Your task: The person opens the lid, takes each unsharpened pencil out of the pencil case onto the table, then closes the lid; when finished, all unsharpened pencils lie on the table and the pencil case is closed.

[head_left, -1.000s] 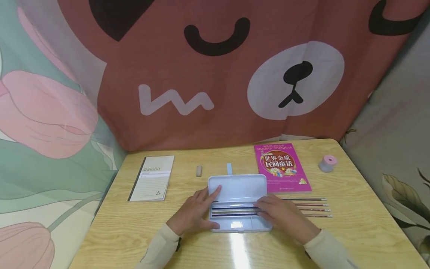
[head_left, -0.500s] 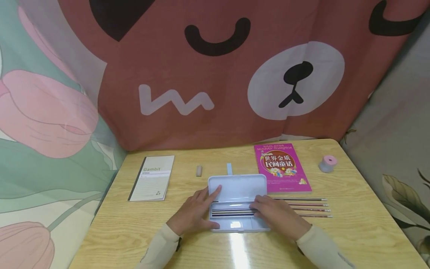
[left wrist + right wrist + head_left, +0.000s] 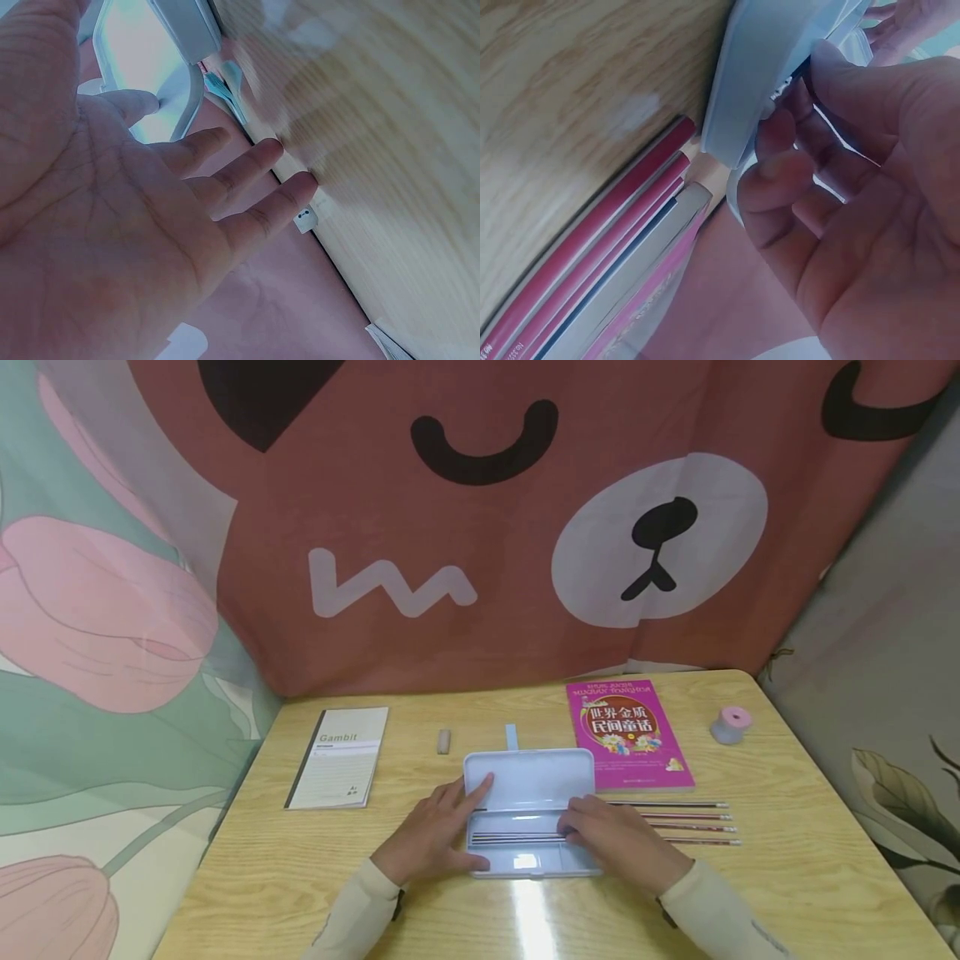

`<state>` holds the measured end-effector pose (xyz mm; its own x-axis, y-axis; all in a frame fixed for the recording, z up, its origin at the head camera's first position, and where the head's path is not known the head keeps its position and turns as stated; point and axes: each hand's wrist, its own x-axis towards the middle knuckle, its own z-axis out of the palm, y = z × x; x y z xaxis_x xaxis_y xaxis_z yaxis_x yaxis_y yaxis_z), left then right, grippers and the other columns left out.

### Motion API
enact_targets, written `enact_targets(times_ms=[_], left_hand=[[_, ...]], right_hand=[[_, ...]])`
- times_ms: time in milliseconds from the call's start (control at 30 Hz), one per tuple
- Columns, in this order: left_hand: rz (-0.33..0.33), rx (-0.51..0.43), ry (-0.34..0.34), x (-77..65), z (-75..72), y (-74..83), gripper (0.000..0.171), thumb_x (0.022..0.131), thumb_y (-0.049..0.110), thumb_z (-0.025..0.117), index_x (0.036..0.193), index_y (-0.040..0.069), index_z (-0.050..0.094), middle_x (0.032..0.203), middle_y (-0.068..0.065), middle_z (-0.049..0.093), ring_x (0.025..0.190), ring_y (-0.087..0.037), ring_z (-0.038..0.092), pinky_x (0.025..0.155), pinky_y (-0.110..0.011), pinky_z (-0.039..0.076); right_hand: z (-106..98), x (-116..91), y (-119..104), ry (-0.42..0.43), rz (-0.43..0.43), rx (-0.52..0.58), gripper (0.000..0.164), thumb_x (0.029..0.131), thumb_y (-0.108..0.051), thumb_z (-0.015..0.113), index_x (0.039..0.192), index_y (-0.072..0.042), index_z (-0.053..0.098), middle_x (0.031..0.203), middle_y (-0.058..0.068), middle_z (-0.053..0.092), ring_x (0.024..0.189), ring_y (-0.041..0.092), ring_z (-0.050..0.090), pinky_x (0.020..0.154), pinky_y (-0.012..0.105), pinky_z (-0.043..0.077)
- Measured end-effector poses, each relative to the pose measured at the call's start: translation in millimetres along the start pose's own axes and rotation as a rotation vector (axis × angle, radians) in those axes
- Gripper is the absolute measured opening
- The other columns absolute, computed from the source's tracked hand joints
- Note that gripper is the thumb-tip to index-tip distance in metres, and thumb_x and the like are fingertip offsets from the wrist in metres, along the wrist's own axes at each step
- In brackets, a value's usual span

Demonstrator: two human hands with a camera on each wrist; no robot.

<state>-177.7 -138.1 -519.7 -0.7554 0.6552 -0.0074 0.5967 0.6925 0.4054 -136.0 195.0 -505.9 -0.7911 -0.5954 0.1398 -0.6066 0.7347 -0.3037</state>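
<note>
Since a second ago the right hand (image 3: 618,843) has slid toward nine o'clock over the pencil case (image 3: 529,777), and the pencils inside (image 3: 517,837) have drawn together on the six o'clock side of their compartment. A wooden table (image 3: 262,893) lies under it all. The pale case sits near the person, its raised lid toward twelve o'clock. From it, a magenta book (image 3: 637,752) lies at two o'clock, a white notebook (image 3: 339,768) at ten. The left hand (image 3: 431,835) spreads wide at nine o'clock, index on the lid, thumb on the near edge. The right fingers, narrow, pinch the inside pencils. Four loose pencils (image 3: 690,816) lie at three o'clock, a pink-topped spool (image 3: 729,728) at two, a brownish block (image 3: 444,742) at ten.
</note>
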Motion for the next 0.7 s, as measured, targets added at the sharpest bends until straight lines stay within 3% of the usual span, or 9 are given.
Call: enact_targets(times_ms=[300, 500, 600, 700], left_hand=[[0.0, 0.0, -0.007, -0.2, 0.8, -0.9, 0.121, 0.088, 0.053, 0.092, 0.179, 0.022, 0.019, 0.172, -0.022, 0.04, 0.152, -0.046, 0.047, 0.118, -0.065, 0.046], [-0.001, -0.012, -0.006, -0.5, 0.1, -0.3, 0.12, 0.088, 0.052, 0.092, 0.179, 0.022, 0.019, 0.173, -0.023, 0.038, 0.153, -0.047, 0.046, 0.118, -0.066, 0.045], [0.001, -0.018, -0.004, -0.4, 0.1, -0.4, 0.12, 0.088, 0.052, 0.092, 0.179, 0.021, 0.02, 0.173, -0.023, 0.038, 0.152, -0.047, 0.046, 0.118, -0.066, 0.046], [0.002, -0.016, -0.004, -0.3, 0.1, -0.6, 0.12, 0.088, 0.052, 0.092, 0.179, 0.021, 0.02, 0.174, -0.023, 0.037, 0.152, -0.047, 0.047, 0.117, -0.066, 0.046]], right_hand=[[1.5, 1.5, -7.4, -0.024, 0.036, -0.182, 0.02, 0.098, -0.006, 0.079, 0.106, -0.025, 0.076, 0.102, -0.011, 0.07, 0.095, 0.013, 0.062, 0.068, 0.026, 0.051], [4.6, -0.9, -4.3, 0.007, -0.017, -0.177, 0.023, 0.099, -0.004, 0.076, 0.111, -0.023, 0.075, 0.104, -0.01, 0.07, 0.096, 0.013, 0.06, 0.065, 0.021, 0.046], [4.7, -1.4, -3.5, 0.007, -0.032, -0.178, 0.026, 0.097, -0.003, 0.078, 0.112, -0.024, 0.076, 0.107, -0.011, 0.07, 0.102, 0.015, 0.064, 0.066, 0.022, 0.048], [3.0, -2.7, -2.2, 0.013, -0.035, -0.197, 0.03, 0.095, -0.001, 0.08, 0.114, -0.024, 0.075, 0.11, -0.01, 0.071, 0.111, 0.019, 0.069, 0.076, 0.029, 0.059]])
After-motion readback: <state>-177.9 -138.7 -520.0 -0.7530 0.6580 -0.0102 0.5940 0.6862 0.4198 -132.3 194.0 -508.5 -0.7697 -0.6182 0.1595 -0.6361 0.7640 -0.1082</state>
